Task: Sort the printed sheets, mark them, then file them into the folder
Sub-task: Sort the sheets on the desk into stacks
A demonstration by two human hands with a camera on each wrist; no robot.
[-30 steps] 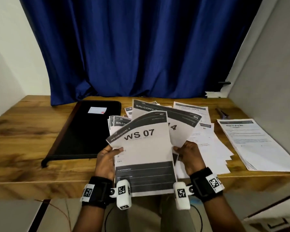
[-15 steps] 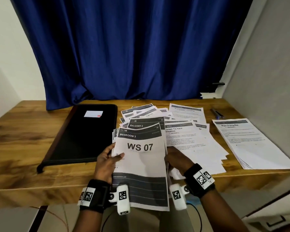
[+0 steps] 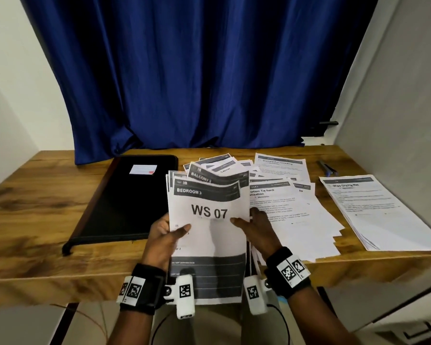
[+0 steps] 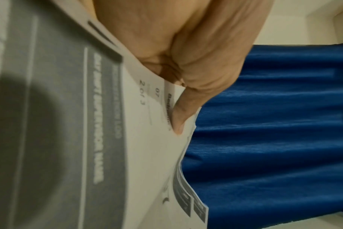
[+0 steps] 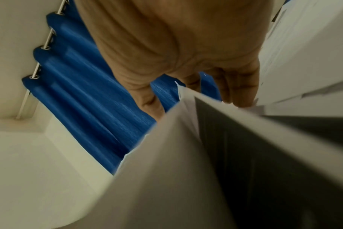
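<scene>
The held sheets [image 3: 208,235], topped by one headed "WS 07", stand fanned and tilted up over the near table [image 3: 35,220] edge, long axis running near to far. The left hand [image 3: 166,236] pinches their left edge, thumb on top; the right hand [image 3: 255,227] grips the right edge. The closed black folder [image 3: 125,202] lies flat just to the left, nearer the left hand. Loose sheets [image 3: 296,215] spread to the right, a separate pile [image 3: 381,212] further right.

A home desk corner is suggested: a wooden desk [image 3: 35,220] is set between plain walls [image 3: 23,83], backed by a blue curtain [image 3: 197,70].
</scene>
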